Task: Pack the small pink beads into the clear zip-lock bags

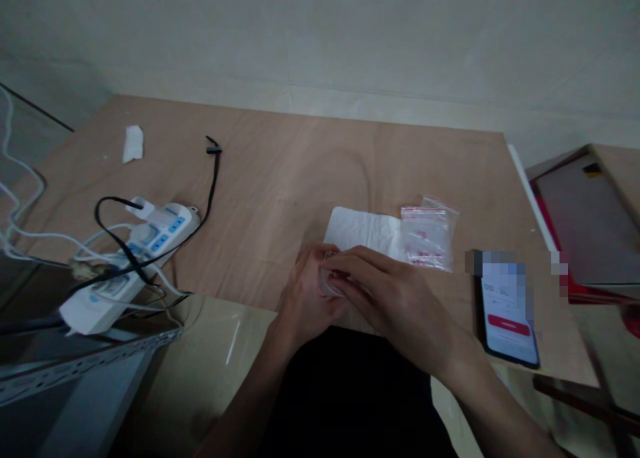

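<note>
Close to the table's front edge, both hands meet around a small, see-through plastic thing [329,283]; its kind is hard to make out in the dim light. My left hand [306,298] is closed round it from the left side. The fingers of my right hand [383,291] are pressed together at its top and right side, hiding part of it. Just beyond the hands lies a white paper tissue [363,228], flat on the table. Clear zip bags [427,235] with red seal lines overlap the tissue's right end.
On the wooden table [270,171], a white power strip [173,228] with tangled cords lies at the left edge. A black cable [215,171] and a white paper scrap [133,143] are farther back. A lit phone [507,311] and a box [590,211] are at right.
</note>
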Motion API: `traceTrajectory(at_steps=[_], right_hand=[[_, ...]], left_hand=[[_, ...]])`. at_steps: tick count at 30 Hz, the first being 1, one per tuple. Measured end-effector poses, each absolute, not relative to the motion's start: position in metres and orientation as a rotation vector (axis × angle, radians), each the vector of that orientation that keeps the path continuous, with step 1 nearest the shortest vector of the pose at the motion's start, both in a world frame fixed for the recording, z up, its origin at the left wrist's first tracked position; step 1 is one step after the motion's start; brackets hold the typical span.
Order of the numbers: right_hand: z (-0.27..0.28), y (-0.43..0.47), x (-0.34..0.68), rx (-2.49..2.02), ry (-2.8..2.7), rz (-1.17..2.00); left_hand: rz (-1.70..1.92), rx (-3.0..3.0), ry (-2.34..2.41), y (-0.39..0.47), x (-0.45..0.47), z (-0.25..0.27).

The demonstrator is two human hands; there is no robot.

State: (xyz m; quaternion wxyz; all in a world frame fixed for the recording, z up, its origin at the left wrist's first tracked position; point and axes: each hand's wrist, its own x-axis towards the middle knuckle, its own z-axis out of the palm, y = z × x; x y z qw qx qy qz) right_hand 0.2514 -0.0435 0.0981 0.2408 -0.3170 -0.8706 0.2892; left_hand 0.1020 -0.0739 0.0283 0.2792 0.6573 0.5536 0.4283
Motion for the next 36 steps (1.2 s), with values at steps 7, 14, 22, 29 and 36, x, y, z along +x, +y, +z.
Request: traceTrajectory(at_steps=[7, 14, 22, 29, 36], right_hand=[[0.092, -0.046, 0.258, -0.942, -2.32, 0.631], [0.087, -0.047, 0.276, -1.133, -2.048, 1.038], [0.072, -0.051, 0.269, -1.253, -1.535, 1.262], [0.063, -0.052, 0.269, -1.289, -1.683, 0.888], [0.065, -0.055, 0.265, -1.228, -1.54, 1.166]], left_hand=[[1.349, 1.609, 1.402, -0.077, 0.101, 0.021], [1.467, 1.499, 1.273, -0.085, 0.096, 0.038], [1.645, 1.212, 1.297, -0.082, 0.101, 0.05], [1.458, 1.248, 1.407, -0.086, 0.104, 0.046], [1.477, 1.174, 1.333, -0.083, 0.102, 0.045]])
